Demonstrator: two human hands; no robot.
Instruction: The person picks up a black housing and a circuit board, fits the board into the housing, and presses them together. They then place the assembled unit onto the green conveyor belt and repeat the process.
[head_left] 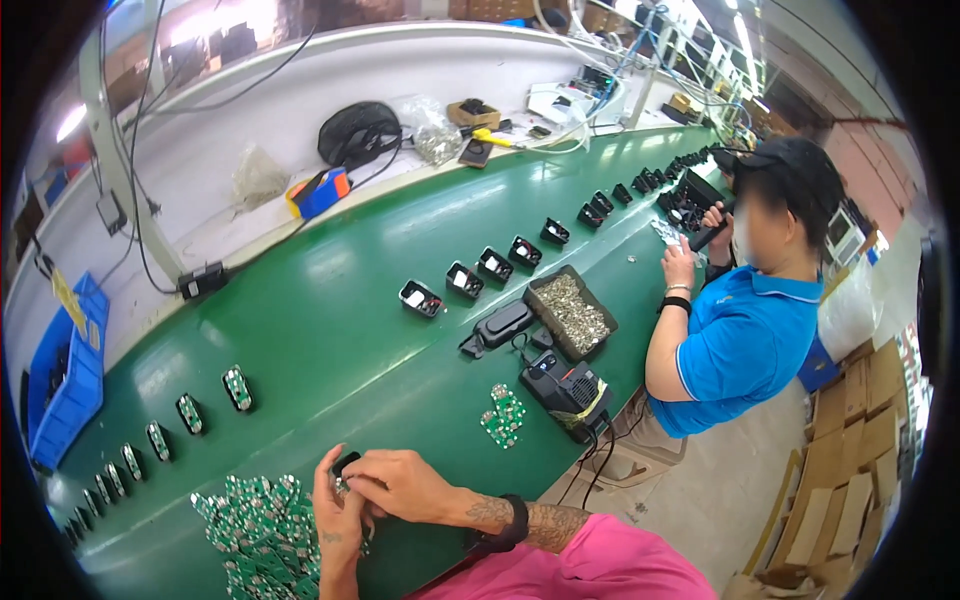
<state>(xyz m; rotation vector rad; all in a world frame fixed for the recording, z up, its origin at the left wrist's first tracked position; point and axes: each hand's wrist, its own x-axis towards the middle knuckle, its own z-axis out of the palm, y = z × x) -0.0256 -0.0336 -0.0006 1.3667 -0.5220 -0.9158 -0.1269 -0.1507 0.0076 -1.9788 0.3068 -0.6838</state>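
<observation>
Just above the near edge of the green table, my left hand (338, 520) grips a small black housing (346, 463), most of it hidden by my fingers. My right hand (408, 487) reaches across from the right with its fingers closed at the same housing; whether a smaller part is pinched there cannot be seen. Beside and partly behind my left hand spreads a heap of green circuit boards (255, 535). A smaller cluster of green boards (503, 415) lies farther right. Black cases fitted with green boards (238, 388) stand in a slanting row at the left.
Black cases with white parts (420, 298) line the table's middle toward the far right. A tray of small metal parts (572, 312) sits beside a black corded device (565, 390). A blue bin (68, 372) stands left. At right, a co-worker in blue (745, 330) handles a black object.
</observation>
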